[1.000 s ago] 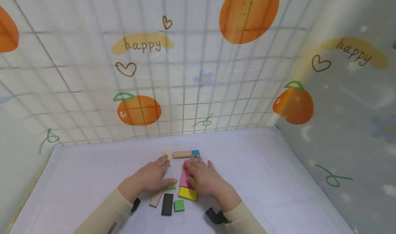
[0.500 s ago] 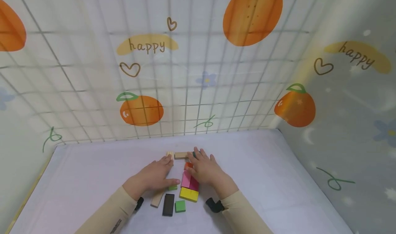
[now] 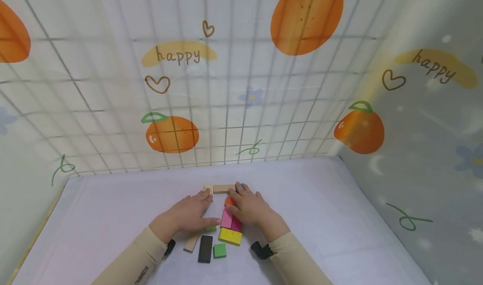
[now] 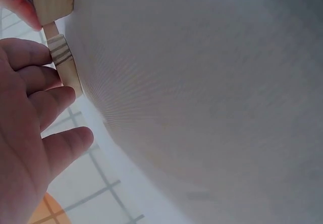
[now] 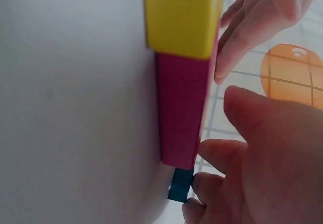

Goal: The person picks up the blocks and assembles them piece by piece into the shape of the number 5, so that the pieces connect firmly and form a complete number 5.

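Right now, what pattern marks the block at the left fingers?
The block shows dark stripes, clearest in left wrist view.

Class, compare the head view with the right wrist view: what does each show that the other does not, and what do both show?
Only the head view: the black block and the "happy" lettering.
Only the right wrist view: the long outer side of the magenta block.
Both: the yellow block, blue-green block, left hand and right hand.
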`<state>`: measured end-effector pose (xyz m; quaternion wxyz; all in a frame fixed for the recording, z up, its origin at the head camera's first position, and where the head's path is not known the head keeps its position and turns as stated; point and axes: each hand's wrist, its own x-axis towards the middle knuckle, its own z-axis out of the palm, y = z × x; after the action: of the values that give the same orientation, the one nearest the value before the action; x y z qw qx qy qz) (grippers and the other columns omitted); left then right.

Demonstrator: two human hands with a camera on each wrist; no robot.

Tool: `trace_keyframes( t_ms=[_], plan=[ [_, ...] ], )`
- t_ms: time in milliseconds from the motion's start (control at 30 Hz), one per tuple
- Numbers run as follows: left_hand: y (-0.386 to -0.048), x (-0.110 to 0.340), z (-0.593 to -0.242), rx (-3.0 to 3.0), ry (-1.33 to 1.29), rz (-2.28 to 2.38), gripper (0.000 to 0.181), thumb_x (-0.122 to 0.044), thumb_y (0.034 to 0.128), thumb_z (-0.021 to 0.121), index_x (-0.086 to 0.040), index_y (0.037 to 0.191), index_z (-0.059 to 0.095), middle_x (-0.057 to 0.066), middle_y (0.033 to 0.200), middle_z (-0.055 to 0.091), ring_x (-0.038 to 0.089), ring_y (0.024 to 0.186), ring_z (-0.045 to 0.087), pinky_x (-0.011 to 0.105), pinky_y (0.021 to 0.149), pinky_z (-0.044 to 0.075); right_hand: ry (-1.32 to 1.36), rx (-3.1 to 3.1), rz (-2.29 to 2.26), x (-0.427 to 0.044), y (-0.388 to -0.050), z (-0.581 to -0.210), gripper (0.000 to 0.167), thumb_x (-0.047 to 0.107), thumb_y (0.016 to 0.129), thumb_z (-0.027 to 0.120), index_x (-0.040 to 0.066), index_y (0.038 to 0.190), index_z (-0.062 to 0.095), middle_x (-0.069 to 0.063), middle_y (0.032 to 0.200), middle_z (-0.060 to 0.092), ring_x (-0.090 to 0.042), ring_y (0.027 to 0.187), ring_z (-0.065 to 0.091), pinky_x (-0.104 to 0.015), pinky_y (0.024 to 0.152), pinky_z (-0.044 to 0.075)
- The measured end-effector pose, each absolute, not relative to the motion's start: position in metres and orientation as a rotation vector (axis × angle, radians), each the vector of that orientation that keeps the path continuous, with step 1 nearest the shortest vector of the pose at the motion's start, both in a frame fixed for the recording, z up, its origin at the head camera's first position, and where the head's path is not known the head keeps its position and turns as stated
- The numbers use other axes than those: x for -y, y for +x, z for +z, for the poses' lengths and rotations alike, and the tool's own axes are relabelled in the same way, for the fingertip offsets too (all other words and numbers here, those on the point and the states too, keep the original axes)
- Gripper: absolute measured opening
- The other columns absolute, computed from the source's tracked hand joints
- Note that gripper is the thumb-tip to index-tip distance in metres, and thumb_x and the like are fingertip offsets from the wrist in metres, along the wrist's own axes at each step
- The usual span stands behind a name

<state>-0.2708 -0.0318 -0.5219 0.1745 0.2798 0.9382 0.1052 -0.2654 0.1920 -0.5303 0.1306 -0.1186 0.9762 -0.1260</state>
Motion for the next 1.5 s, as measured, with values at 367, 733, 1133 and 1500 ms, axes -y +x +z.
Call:
trace_keyframes(
  t_ms=[367, 733, 1133, 1500],
  plan=[
    [-0.272, 0.036, -0.52, -2.621, 0.786, 0.333, 0.1, -0.08, 0.087, 0.048, -0.01, 0.157, 0.037, 0.007, 0.168, 0.024, 0.024, 0.156, 0.023, 0.057, 0.121, 0.028, -0.335, -2.843, -0.34, -0.191, -0.264, -0.532, 0.071, 0.056, 0.097, 0.056, 0.024, 0.158, 0.037, -0.009, 0.167, 0.026, -0.035, 0.156, 0.019, -0.068, 0.119, 0.02],
    [-0.257, 0.032, -0.511, -2.618, 0.936, 0.295, 0.107, -0.087, 0.082, 0.046, -0.016, 0.16, 0.03, 0.002, 0.17, 0.016, 0.022, 0.158, 0.014, 0.059, 0.122, 0.023, -0.406, -2.882, -0.367, -0.199, -0.253, -0.521, 0.07, 0.055, 0.098, 0.056, 0.023, 0.157, 0.038, -0.011, 0.168, 0.024, -0.037, 0.156, 0.017, -0.069, 0.119, 0.018],
    [-0.199, 0.047, -0.499, -2.501, 0.875, 0.181, 0.102, -0.09, 0.0722, 0.056, -0.022, 0.148, 0.053, -0.002, 0.16, 0.043, 0.025, 0.147, 0.042, 0.058, 0.115, 0.037, -0.552, -2.774, -0.285, -0.2, -0.208, -0.517, 0.069, 0.056, 0.094, 0.061, 0.029, 0.155, 0.042, 0.0, 0.167, 0.029, -0.031, 0.156, 0.019, -0.068, 0.12, 0.019],
    [-0.199, 0.032, -0.502, -2.583, 0.957, 0.269, 0.101, -0.086, 0.0853, 0.04, -0.017, 0.158, 0.036, 0.0, 0.169, 0.022, 0.017, 0.156, 0.023, 0.053, 0.12, 0.032, -0.555, -2.817, -0.206, -0.199, -0.185, -0.516, 0.074, 0.058, 0.094, 0.06, 0.02, 0.156, 0.041, -0.006, 0.167, 0.028, -0.033, 0.156, 0.021, -0.068, 0.119, 0.02]
  ],
)
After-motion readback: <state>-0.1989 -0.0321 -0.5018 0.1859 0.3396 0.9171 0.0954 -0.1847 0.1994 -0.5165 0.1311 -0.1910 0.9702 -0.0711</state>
